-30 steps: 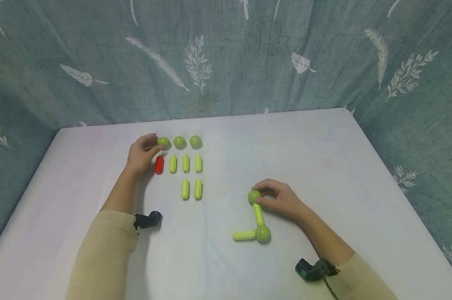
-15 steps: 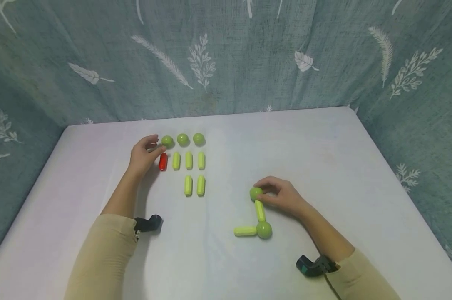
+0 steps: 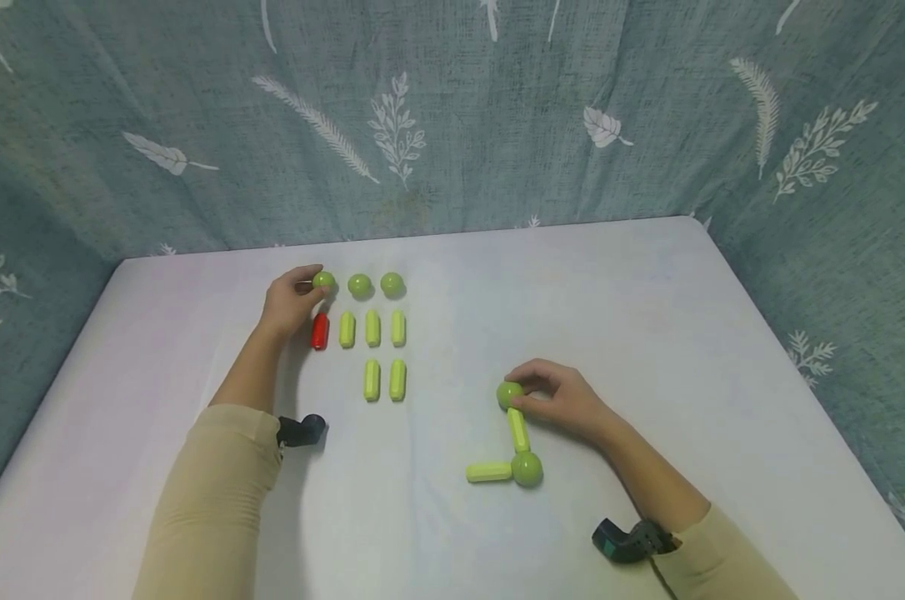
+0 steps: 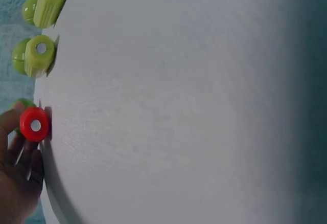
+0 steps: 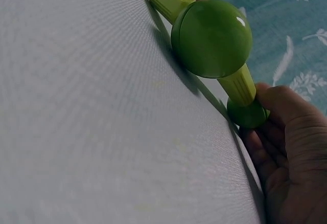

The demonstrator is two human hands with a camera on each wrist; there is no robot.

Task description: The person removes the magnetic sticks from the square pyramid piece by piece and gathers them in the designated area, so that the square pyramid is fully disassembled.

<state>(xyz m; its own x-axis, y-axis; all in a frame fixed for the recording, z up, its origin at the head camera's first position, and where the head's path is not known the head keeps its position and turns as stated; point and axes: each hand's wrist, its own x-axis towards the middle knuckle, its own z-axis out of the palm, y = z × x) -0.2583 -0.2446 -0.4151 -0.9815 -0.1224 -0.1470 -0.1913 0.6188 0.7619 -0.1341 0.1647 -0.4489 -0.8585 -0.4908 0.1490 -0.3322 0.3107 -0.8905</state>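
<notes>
On the far left of the white desk (image 3: 647,300), the person's left hand (image 3: 287,302) has its fingertips curled onto the leftmost small green plastic ball (image 3: 322,280) of a row of three, pinching it against the surface; the other two green balls (image 3: 376,285) lie just beside it. Below the row lie a short red plastic rod (image 3: 319,331) and five yellow-green ribbed plastic rods (image 3: 381,354), set close in neat ranks. Nearer the middle, the right hand (image 3: 561,398) pinches another green ball (image 3: 508,393) that caps a yellow-green rod (image 3: 517,428); this rod runs to a second joint ball (image 3: 527,468), from which a further rod (image 3: 488,472) sticks out leftward, forming an L flat on the desk.

All pieces look light, hard and glossy. A ball would likely roll or slip from a loose pinch, so opposite sides with fingertip and thumb seem the safest hold; the ribbed rods offer better purchase along their sides. The joints of the L may part if lifted by one end, so holding at a ball seems wise.

Open desk lies wide between the sorted pieces and the L, and to the right. The near and side edges are well apart from both hands; a patterned teal cloth (image 3: 452,117) backs the far edge.
</notes>
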